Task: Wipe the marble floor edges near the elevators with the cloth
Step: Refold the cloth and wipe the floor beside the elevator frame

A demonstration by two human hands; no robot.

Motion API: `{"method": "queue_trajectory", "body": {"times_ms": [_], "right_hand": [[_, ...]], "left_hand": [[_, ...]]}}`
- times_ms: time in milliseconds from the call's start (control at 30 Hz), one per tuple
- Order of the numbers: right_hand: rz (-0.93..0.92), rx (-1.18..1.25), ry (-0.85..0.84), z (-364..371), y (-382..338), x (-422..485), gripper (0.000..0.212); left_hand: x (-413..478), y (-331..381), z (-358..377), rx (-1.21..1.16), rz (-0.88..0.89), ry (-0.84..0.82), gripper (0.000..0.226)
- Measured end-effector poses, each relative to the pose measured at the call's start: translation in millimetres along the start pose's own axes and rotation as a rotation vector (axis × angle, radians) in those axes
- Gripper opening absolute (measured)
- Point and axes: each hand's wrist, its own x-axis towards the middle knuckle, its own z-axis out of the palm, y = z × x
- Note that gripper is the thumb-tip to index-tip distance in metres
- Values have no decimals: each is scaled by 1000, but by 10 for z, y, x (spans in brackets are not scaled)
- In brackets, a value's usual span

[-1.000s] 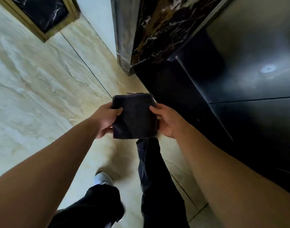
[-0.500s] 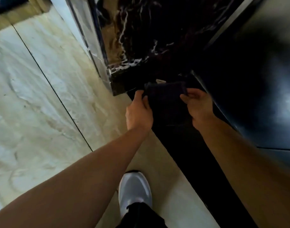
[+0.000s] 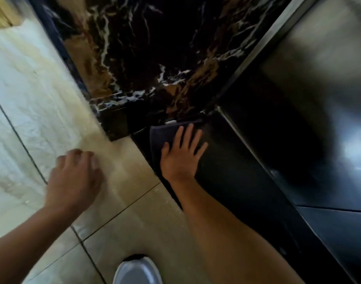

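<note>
While the wipe is being started: the cloth (image 3: 161, 136) is laid on the dark marble floor edge (image 3: 226, 171), just beside the veined pillar base (image 3: 114, 124) and the elevator door (image 3: 298, 119).
Right hand (image 3: 182, 156): pressed flat on the cloth, fingers spread, nothing gripped.
Left hand (image 3: 75, 179): loosely curled over the pale floor (image 3: 124, 201), empty.
Next move: likely a firm sweep along the strip, with pressure kept even.

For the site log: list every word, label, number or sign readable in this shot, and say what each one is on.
No readable text anywhere.
Small white tag at the cloth's far edge: too small and blurred to read.
Dark marble wall: only white veins, no lettering.
Elevator door: only glare, no sign or number.
Shoe: no brand visible.
Right hand lies flat on the cloth; left hand carries nothing.
</note>
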Motion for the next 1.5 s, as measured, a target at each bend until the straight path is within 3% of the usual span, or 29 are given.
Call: {"method": "queue_trajectory", "body": {"times_ms": [200, 367, 433, 533, 600, 633, 700, 767, 833, 900, 933, 1067, 1133, 1200, 1367, 1500], "right_hand": [[-503, 94, 2, 270, -779, -543, 73], [-1160, -128, 23, 167, -79, -136, 58], [-1036, -233, 49, -22, 516, 307, 57], [-347, -168, 83, -184, 1032, 603, 58], [75, 18, 120, -133, 719, 443, 58], [170, 78, 114, -81, 419, 288, 60], [11, 125, 124, 110, -198, -129, 62], [-417, 77, 44, 299, -585, -641, 58], [-758, 33, -13, 283, -454, -716, 55], [-928, -98, 55, 182, -30, -469, 54], [-886, -152, 52, 136, 214, -396, 55], [21, -31, 40, 30, 1083, -356, 57], [261, 86, -11, 118, 997, -582, 57], [140, 60, -33, 237, 686, -836, 60], [-652, -134, -78, 366, -373, -1319, 57], [-890, -129, -77, 344, -1239, -1114, 58]], "left_hand": [[23, -171, 113, 69, -100, -21, 64], [-3, -192, 250, 44, -128, -23, 78], [3, -251, 275, 20, -115, -25, 78], [24, -292, 279, 6, -107, -20, 73], [23, -274, 268, -14, -118, -12, 71], [15, -271, 266, -21, -116, -8, 70], [7, -273, 268, -39, -118, 6, 71], [-20, -273, 266, -52, -111, 18, 77], [-60, -292, 240, 8, -96, 20, 75], [-91, -316, 201, 74, -85, -6, 69], [-156, -376, 164, 87, -103, -22, 69], [-227, -480, 78, 126, -120, -48, 75], [-224, -504, 71, 103, -122, -58, 77], [-208, -543, 86, 56, -145, -44, 77], [-69, -928, -10, 81, -276, 27, 76], [95, -1462, -151, 111, -451, 39, 79]]}}
